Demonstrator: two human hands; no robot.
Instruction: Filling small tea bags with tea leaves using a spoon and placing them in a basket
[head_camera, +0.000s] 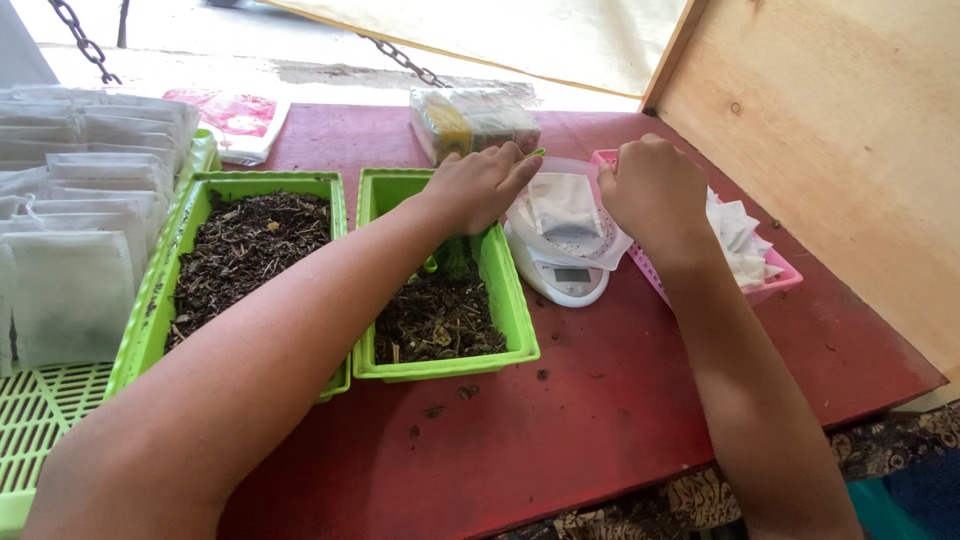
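Head view is showing a white filter bag (563, 205) lying in a clear bowl (612, 240) on a white scale (560, 278). Left hand (480, 185) is gripping a green scoop (535, 154) over it; right hand (652, 185) is closed at the bag's edge. Filling seems underway; tipping gently comes next.

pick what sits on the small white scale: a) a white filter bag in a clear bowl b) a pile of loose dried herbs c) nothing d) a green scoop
a: the white filter bag lies in a clear bowl on the white scale, between the left hand and right hand.
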